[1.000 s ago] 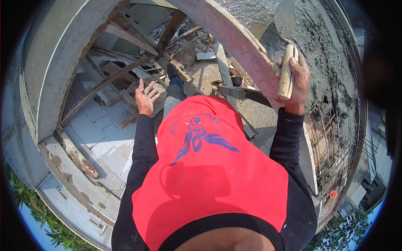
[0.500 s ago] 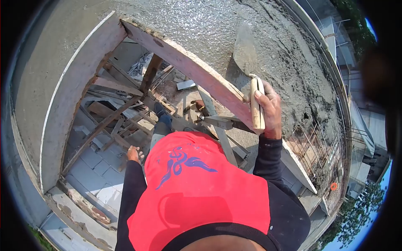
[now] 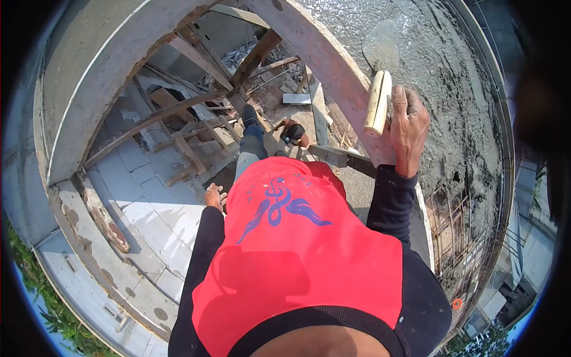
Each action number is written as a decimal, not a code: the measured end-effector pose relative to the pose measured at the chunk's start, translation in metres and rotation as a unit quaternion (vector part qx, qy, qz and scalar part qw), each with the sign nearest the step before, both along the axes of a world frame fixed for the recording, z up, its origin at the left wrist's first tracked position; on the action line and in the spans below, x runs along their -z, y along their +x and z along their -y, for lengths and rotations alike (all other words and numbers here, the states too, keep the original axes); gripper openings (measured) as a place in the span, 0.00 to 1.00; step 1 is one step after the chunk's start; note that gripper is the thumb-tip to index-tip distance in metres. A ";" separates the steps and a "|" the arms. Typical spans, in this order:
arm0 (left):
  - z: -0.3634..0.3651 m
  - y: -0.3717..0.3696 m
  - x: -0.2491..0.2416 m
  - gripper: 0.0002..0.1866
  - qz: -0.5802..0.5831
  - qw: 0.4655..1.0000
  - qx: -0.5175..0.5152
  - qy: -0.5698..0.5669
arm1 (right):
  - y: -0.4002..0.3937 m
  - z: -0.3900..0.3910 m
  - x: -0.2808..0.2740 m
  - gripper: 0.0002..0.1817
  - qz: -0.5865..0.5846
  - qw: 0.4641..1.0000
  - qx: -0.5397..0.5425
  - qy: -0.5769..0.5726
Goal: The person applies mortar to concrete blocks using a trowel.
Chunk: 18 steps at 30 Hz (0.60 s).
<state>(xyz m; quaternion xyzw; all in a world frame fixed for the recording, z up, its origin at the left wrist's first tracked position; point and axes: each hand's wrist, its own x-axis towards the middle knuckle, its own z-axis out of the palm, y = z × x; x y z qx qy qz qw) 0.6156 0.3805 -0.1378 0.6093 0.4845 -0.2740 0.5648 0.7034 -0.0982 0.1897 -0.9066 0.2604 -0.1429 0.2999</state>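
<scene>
A trowel lies on the wet concrete (image 3: 443, 65), its pale wooden handle (image 3: 377, 104) reaching over the rim of the curved form board (image 3: 333, 50). Its blade (image 3: 380, 46) is coated in grey and rests flat on the surface. My right hand (image 3: 410, 128) is just right of the handle, thumb beside it and fingers not wrapped round it; whether they touch is hard to tell. Low at my left side, my left hand (image 3: 215, 196) hangs with loosely bent fingers apart, holding nothing.
Below the opening are timber props (image 3: 157, 128), rubble and pale blocks (image 3: 128, 184). Another person (image 3: 292, 132) is down there near my foot (image 3: 250, 116). Bare rebar (image 3: 455, 226) shows at the right, by the curved outer edge.
My right hand has let go of the trowel handle and moved to its right. The view has shifted, showing more of the blocks and the person below.
</scene>
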 end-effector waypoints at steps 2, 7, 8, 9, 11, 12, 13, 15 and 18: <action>-0.001 -0.037 0.016 0.29 -0.005 1.000 0.017 0.008 | -0.009 -0.001 0.016 0.21 0.133 0.990 0.035 -0.015; 0.026 -0.108 -0.006 0.34 -0.014 0.991 -0.124 -0.057 | -0.007 -0.005 0.015 0.16 0.164 0.983 -0.015 -0.077; 0.032 -0.121 -0.019 0.33 -0.037 0.997 0.050 0.047 | -0.008 -0.006 0.013 0.18 0.137 0.989 -0.015 -0.046; 0.038 -0.129 -0.030 0.33 -0.058 0.962 0.224 0.144 | -0.008 -0.007 0.011 0.20 0.113 0.993 -0.014 -0.017; 0.038 -0.147 -0.024 0.32 -0.083 0.889 0.385 0.233 | -0.007 -0.009 0.008 0.20 0.113 0.993 -0.024 0.010; 0.028 -0.168 0.007 0.32 -0.035 0.982 0.126 0.137 | -0.006 -0.007 0.010 0.20 0.118 0.993 -0.025 0.008; 0.020 -0.189 0.031 0.31 0.017 0.989 -0.144 0.032 | -0.006 -0.005 0.012 0.20 0.122 0.992 -0.026 0.006; 0.024 -0.202 0.018 0.34 0.088 0.987 0.028 0.133 | -0.006 0.002 0.021 0.21 0.136 0.990 -0.040 0.007; 0.046 -0.167 -0.038 0.36 -0.047 0.984 -0.169 0.031 | -0.005 0.006 0.024 0.22 0.155 0.986 -0.062 -0.018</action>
